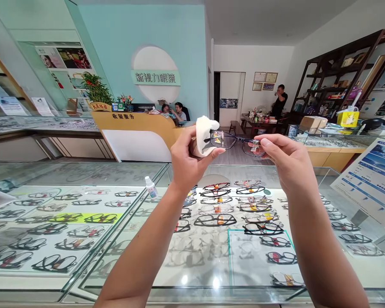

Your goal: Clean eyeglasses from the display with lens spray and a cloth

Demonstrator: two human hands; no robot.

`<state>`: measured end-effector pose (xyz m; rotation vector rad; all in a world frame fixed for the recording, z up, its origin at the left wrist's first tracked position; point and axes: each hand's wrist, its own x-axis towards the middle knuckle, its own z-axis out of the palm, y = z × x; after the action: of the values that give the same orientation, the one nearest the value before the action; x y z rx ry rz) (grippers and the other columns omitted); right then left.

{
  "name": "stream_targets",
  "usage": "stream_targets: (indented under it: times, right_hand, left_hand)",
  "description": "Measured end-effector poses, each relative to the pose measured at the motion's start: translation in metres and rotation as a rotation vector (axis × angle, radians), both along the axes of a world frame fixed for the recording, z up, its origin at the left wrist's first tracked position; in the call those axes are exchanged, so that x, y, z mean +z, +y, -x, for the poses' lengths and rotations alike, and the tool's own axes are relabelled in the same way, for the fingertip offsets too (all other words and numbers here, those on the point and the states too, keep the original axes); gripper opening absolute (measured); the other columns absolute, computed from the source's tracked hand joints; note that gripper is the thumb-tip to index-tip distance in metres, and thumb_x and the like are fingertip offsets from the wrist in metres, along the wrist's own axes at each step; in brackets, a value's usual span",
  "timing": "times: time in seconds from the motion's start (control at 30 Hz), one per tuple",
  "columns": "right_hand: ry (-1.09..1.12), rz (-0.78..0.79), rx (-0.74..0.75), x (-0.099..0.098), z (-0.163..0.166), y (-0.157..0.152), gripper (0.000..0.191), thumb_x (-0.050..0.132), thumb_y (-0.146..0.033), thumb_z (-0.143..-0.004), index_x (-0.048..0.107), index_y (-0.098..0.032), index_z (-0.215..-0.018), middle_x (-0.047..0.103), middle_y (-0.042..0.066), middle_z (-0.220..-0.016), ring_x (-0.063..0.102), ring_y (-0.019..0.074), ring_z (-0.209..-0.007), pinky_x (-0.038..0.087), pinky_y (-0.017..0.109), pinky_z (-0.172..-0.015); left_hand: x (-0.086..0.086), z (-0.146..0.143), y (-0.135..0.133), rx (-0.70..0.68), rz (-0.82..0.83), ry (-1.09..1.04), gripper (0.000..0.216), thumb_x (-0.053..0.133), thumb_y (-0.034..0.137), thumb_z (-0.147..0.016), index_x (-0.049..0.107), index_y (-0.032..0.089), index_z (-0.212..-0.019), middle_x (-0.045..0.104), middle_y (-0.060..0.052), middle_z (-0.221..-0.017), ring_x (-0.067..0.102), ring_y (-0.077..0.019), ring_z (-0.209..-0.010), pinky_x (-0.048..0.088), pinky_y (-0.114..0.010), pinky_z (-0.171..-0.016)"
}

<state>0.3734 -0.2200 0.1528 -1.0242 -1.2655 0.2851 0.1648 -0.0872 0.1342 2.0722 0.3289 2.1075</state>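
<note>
I hold a pair of dark-framed glasses (235, 141) up at chest height above a glass display counter (167, 171). My left hand (188, 160) is closed on a white cleaning cloth (203, 134), pinching it around the glasses' left lens. My right hand (284, 160) pinches the other end of the frame between thumb and fingers. A small white spray bottle (151, 187) lies on the counter glass, below and left of my left hand.
Under the glass lie rows of several eyeglass frames (216, 220). A printed chart on a stand (370, 179) sits at right. Two people sit behind a yellow reception desk (131, 122); another person (279, 100) stands by a table at the back.
</note>
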Motion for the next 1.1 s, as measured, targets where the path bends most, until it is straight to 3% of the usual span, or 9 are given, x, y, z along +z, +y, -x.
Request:
stream_targets:
  times: [0.2, 0.47, 0.67, 0.8, 0.97, 1.1]
  right_hand:
    - [0.049, 0.077, 0.081, 0.001, -0.004, 0.002, 0.029, 0.079, -0.047, -0.09, 0.083, -0.025, -0.107, 0.082, 0.005, -0.094, 0.075, 0.0199, -0.085, 0.06, 0.038, -0.084]
    - [-0.05, 0.161, 0.136, -0.001, 0.005, 0.007, 0.023, 0.063, -0.027, -0.095, 0.085, -0.024, -0.102, 0.082, 0.004, -0.1, 0.075, 0.0197, -0.096, 0.056, 0.037, -0.094]
    - [-0.247, 0.174, 0.128, -0.003, 0.009, 0.009, 0.029, 0.068, -0.048, -0.098, 0.082, -0.021, -0.099, 0.076, 0.004, -0.089, 0.064, 0.0184, -0.08, 0.05, 0.034, -0.077]
    - [-0.235, 0.161, 0.183, -0.005, 0.004, 0.011, 0.028, 0.072, -0.048, -0.096, 0.08, -0.022, -0.1, 0.076, 0.005, -0.103, 0.06, 0.0179, -0.085, 0.047, 0.034, -0.079]
    - [-0.18, 0.277, 0.333, -0.001, 0.0, 0.007, 0.028, 0.072, -0.05, -0.097, 0.079, -0.023, -0.098, 0.071, 0.001, -0.087, 0.056, 0.0161, -0.079, 0.042, 0.031, -0.074]
    - [-0.163, 0.297, 0.362, 0.005, -0.008, -0.001, 0.029, 0.077, -0.052, -0.093, 0.081, -0.023, -0.097, 0.077, 0.003, -0.096, 0.063, 0.0187, -0.09, 0.047, 0.033, -0.083]
  left_hand:
    - [0.003, -0.001, -0.002, -0.118, 0.062, -0.025, 0.07, 0.093, 0.066, -0.067, 0.07, 0.022, -0.116, 0.074, -0.006, -0.102, 0.072, -0.0193, -0.089, 0.06, -0.03, -0.074]
    - [0.008, 0.006, -0.003, -0.269, 0.153, 0.132, 0.072, 0.096, 0.064, -0.063, 0.07, 0.021, -0.115, 0.074, -0.007, -0.101, 0.071, -0.0188, -0.085, 0.06, -0.028, -0.07]
    - [0.007, 0.006, -0.01, -0.374, 0.241, 0.219, 0.063, 0.098, 0.047, -0.068, 0.071, 0.02, -0.118, 0.074, -0.008, -0.109, 0.071, -0.0185, -0.093, 0.06, -0.026, -0.077]
    - [0.007, 0.002, -0.013, -0.442, 0.284, 0.219, 0.061, 0.097, 0.042, -0.07, 0.07, 0.02, -0.119, 0.075, -0.008, -0.108, 0.072, -0.0189, -0.093, 0.061, -0.027, -0.078]
    - [0.007, 0.002, -0.014, -0.508, 0.319, 0.22, 0.06, 0.098, 0.04, -0.07, 0.07, 0.021, -0.12, 0.075, -0.007, -0.105, 0.071, -0.0181, -0.09, 0.061, -0.025, -0.074]
    - [0.007, 0.005, -0.009, -0.502, 0.393, 0.171, 0.051, 0.091, 0.044, -0.077, 0.073, 0.022, -0.119, 0.073, -0.005, -0.102, 0.068, -0.0161, -0.085, 0.058, -0.024, -0.072]
